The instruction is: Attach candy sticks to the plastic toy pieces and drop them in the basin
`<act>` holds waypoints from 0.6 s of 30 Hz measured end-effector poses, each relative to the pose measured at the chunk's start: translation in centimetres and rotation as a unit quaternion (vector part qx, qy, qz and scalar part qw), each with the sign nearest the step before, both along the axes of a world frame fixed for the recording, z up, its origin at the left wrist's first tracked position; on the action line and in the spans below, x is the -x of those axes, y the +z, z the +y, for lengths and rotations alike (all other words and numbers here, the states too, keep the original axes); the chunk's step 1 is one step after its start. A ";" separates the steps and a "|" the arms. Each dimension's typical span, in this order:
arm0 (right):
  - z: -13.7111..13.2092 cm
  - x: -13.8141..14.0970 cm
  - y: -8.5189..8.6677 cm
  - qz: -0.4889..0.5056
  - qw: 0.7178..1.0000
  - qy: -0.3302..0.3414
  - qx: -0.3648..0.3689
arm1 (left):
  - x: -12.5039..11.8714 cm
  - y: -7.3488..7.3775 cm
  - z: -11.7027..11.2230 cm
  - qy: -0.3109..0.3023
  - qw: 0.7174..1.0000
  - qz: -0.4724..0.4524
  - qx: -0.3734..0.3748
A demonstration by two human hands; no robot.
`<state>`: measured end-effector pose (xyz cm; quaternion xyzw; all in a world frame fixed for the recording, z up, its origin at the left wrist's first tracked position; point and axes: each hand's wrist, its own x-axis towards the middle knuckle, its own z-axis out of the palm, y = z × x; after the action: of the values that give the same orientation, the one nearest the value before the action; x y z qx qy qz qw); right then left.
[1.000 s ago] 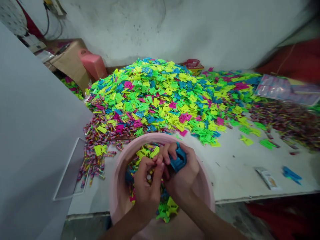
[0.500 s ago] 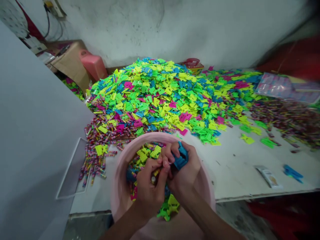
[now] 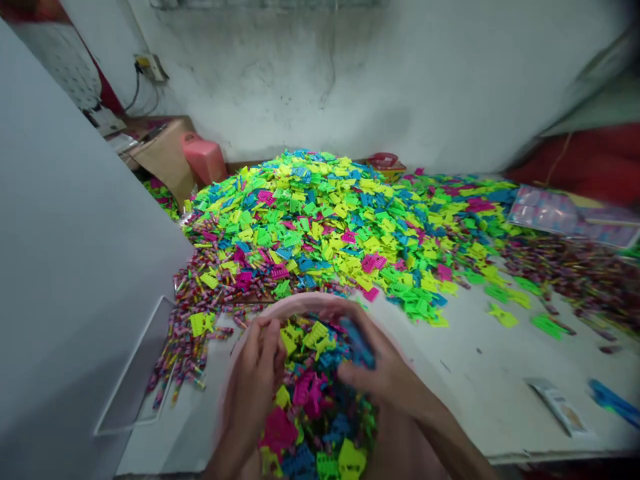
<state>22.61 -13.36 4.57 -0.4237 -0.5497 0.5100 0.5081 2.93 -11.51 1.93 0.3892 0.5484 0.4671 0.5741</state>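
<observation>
Table point(image 3: 465, 380), blue piece point(image 3: 357, 343) slanting down-right, right hand point(image 3: 383, 373)

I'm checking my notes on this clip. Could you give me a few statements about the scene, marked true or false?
The right hand holds a blue plastic piece. True.
The pink basin is empty. False: it holds many coloured plastic pieces.
A big heap of plastic pieces lies on the table. True.
The small packet lies left of the basin. False: it lies to the right.
</observation>
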 end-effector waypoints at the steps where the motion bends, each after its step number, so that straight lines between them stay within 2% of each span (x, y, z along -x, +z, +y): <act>1: 0.4 -0.8 -0.5 -0.056 0.996 0.059 -0.021 | 0.7 -0.3 0.5 -0.001 0.999 -0.030 0.030; 2: 1.2 -1.5 -1.1 -0.099 0.990 0.089 -0.045 | 1.3 -0.6 0.9 -0.002 0.997 -0.052 0.055; 3: 2.5 -2.1 -1.7 -0.149 0.983 0.081 -0.069 | 1.9 -0.8 1.3 0.002 0.995 -0.065 0.071; 5: 6.1 -2.9 -3.1 -0.272 0.957 -0.003 -0.099 | 2.7 -1.0 1.6 0.028 0.993 -0.075 0.082; 6: 8.4 -3.2 -3.9 -0.380 0.917 -0.058 -0.108 | 2.9 -1.0 1.7 0.041 0.993 -0.079 0.081; 7: 10.9 -3.4 -4.7 -0.418 0.899 -0.067 -0.110 | 3.1 -1.0 1.6 0.050 0.992 -0.081 0.078; 10: 17.6 -4.1 -7.3 -0.487 0.866 -0.050 -0.103 | 3.6 -1.1 1.0 0.049 0.993 -0.076 0.069; 12: 20.6 -4.7 -9.0 -0.517 0.851 -0.030 -0.088 | 3.9 -1.2 0.5 0.047 0.996 -0.051 0.058; 15: 22.2 -5.6 -10.7 -0.527 0.847 -0.017 -0.069 | 4.6 -1.4 0.0 0.063 0.997 -0.016 0.043; 18: 21.9 -6.7 -11.3 -0.504 0.862 -0.034 -0.043 | 5.0 -1.6 0.4 0.067 0.997 -0.011 0.039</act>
<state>29.29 8.56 -6.70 -0.6191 -0.7375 0.1847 0.1966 -2.04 -11.13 0.31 0.3239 0.5848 0.4866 0.5624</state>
